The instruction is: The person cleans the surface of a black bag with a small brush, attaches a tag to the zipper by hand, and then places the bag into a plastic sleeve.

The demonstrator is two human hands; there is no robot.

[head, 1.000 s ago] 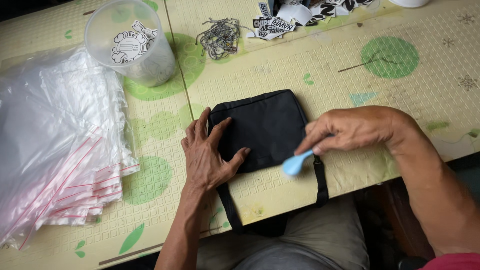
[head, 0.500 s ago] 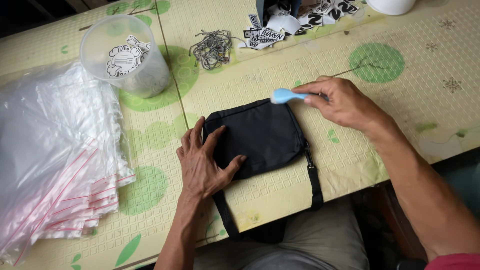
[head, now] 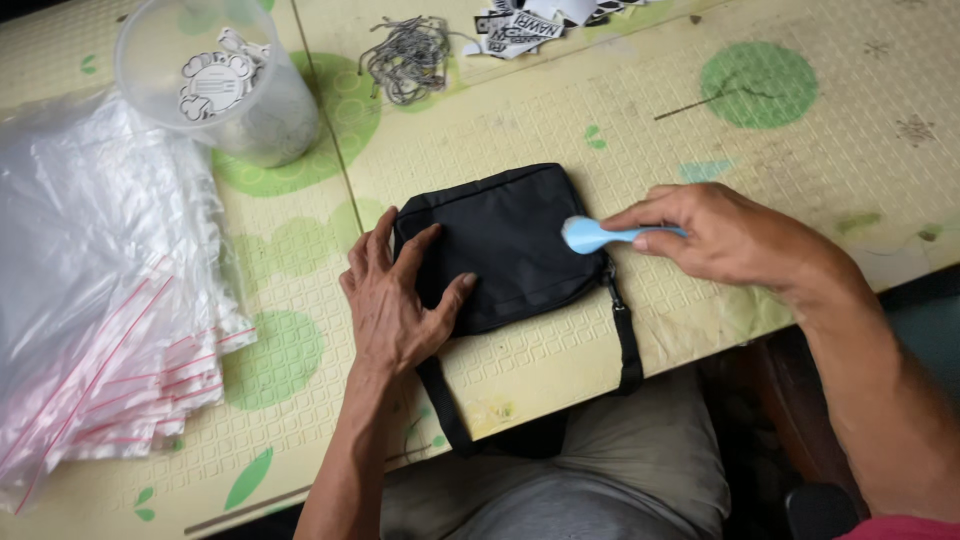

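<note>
The right hand, pinching a small light-blue brush, is sweeping back down onto the black pouch — left hand, fingers spread, is pressing it flat.

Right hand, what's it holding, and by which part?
The right hand pinches a small light-blue tool by its handle end, its rounded head over the black pouch. The left hand holds nothing; it lies flat on the pouch.
</note>
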